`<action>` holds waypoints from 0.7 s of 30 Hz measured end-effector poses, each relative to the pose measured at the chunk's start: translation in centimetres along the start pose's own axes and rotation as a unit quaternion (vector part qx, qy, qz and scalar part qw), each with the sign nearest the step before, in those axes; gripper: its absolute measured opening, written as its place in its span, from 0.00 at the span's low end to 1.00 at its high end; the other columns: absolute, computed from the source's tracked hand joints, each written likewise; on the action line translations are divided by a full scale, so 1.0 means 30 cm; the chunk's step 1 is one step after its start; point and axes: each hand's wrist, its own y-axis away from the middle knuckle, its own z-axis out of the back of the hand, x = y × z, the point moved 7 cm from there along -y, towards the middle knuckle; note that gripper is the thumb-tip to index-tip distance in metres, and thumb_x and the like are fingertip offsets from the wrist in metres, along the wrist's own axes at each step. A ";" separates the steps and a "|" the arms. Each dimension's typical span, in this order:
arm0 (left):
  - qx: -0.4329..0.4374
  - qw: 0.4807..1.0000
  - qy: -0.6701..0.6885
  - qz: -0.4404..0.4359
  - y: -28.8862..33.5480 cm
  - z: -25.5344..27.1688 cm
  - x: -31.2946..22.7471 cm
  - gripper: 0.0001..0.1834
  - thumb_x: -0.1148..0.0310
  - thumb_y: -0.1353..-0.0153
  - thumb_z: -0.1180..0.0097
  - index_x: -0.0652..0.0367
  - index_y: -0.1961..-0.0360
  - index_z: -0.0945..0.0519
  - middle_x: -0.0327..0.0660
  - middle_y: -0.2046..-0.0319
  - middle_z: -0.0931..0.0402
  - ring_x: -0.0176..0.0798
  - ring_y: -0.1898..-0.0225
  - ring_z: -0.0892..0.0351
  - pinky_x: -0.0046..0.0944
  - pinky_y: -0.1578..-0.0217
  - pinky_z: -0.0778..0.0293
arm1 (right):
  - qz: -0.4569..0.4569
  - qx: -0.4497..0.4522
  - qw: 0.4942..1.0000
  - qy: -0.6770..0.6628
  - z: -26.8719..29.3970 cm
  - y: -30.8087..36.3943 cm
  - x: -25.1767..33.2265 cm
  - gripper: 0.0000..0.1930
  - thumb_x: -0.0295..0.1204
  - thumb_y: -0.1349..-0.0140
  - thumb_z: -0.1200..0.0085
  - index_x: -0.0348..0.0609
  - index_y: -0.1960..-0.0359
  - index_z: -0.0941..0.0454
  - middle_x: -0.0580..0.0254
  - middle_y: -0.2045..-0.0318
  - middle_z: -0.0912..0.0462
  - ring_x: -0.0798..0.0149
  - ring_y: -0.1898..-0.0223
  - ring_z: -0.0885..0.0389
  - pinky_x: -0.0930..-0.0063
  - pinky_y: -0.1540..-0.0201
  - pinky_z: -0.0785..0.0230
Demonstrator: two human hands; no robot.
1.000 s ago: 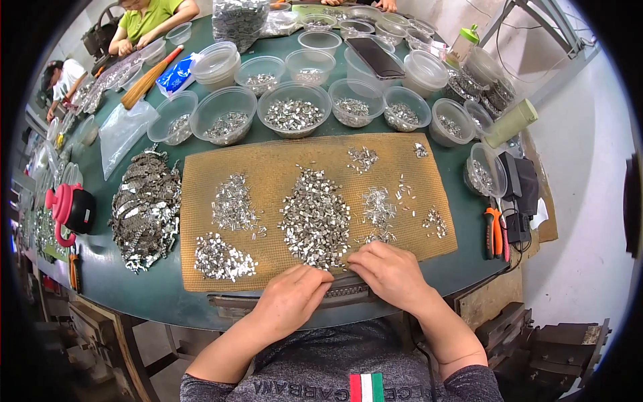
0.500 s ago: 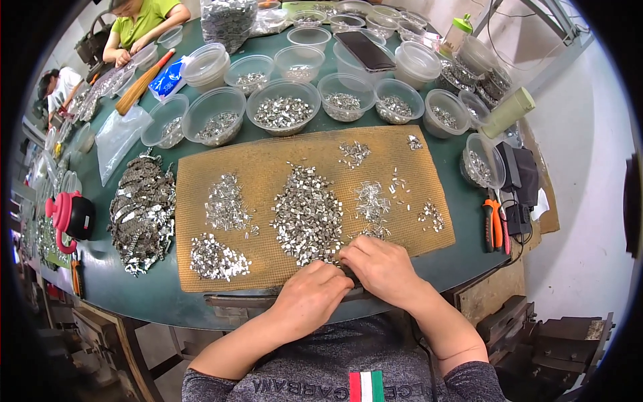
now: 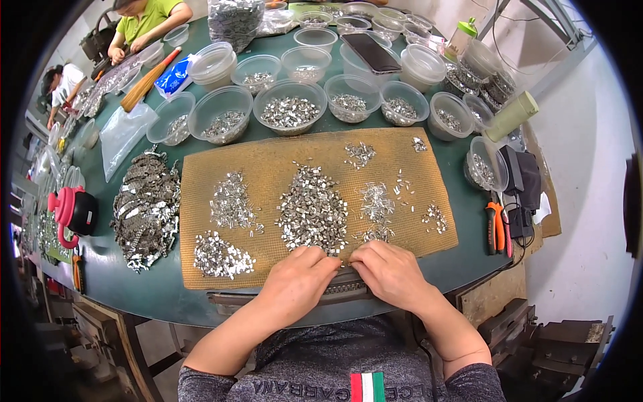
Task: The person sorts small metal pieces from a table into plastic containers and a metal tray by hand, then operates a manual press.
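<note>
My left hand (image 3: 300, 285) is closed in a pinch at the near edge of the central heap of small silvery metal pieces (image 3: 311, 208). Just to its right, my right hand (image 3: 392, 273) also pinches, its fingertips a short gap from the left ones. Whatever the fingertips hold is too small to make out. Below them, along the table's near edge, lies a dark metal strip (image 3: 343, 291) with a toothed row of pieces. A brown textured mat (image 3: 268, 154) carries the heap. Thin pin-like pieces (image 3: 376, 201) and bright flat pieces (image 3: 221, 256) lie in separate piles on it.
Clear plastic bowls (image 3: 291, 107) of metal pieces line the mat's far side. A mound of linked metal bands (image 3: 144, 211) lies left, beside a pink-and-black pot (image 3: 72, 214). Orange-handled pliers (image 3: 495, 228) lie right. A phone (image 3: 370, 52) rests on bowls. A person (image 3: 144, 27) works far left.
My fingertips have moved slightly up and farther apart, and the toothed strip now shows between my hands. The whole view has shifted a little.
</note>
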 end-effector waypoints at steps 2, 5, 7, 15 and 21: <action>0.000 1.000 -0.027 -0.011 -0.005 -0.013 -0.008 0.10 0.73 0.41 0.33 0.56 0.58 0.15 0.40 0.66 0.23 0.46 0.62 0.20 0.44 0.62 0.22 | 0.018 -0.006 1.000 -0.011 0.015 0.012 0.027 0.09 0.24 0.42 0.34 0.42 0.61 0.21 0.60 0.64 0.18 0.54 0.65 0.16 0.63 0.64 0.24; 0.011 0.996 -0.081 -0.034 -0.014 -0.033 -0.019 0.09 0.72 0.43 0.33 0.55 0.60 0.16 0.38 0.69 0.26 0.44 0.64 0.22 0.43 0.65 0.23 | 0.038 0.001 0.999 -0.029 0.024 0.036 0.065 0.10 0.24 0.43 0.34 0.42 0.61 0.21 0.61 0.61 0.17 0.55 0.62 0.16 0.63 0.61 0.23; 0.020 0.994 -0.098 -0.045 -0.019 -0.040 -0.025 0.08 0.72 0.43 0.34 0.54 0.61 0.16 0.38 0.70 0.27 0.42 0.64 0.23 0.42 0.65 0.24 | 0.038 0.011 0.999 -0.030 0.029 0.045 0.091 0.10 0.24 0.43 0.34 0.42 0.61 0.21 0.61 0.60 0.17 0.55 0.61 0.16 0.63 0.60 0.24; 0.014 1.000 -0.017 -0.016 -0.005 -0.011 0.005 0.06 0.73 0.41 0.35 0.57 0.62 0.17 0.42 0.68 0.25 0.49 0.62 0.22 0.46 0.62 0.23 | 0.030 0.026 0.999 -0.014 0.011 0.044 0.108 0.09 0.25 0.44 0.33 0.44 0.62 0.19 0.64 0.59 0.16 0.58 0.58 0.16 0.63 0.57 0.24; 0.001 1.000 0.018 0.000 0.005 0.001 0.023 0.05 0.73 0.39 0.36 0.59 0.63 0.19 0.42 0.66 0.26 0.48 0.60 0.23 0.47 0.59 0.23 | -0.034 0.003 0.999 -0.003 0.019 0.030 0.024 0.07 0.31 0.40 0.34 0.46 0.63 0.18 0.65 0.67 0.20 0.58 0.65 0.17 0.64 0.65 0.23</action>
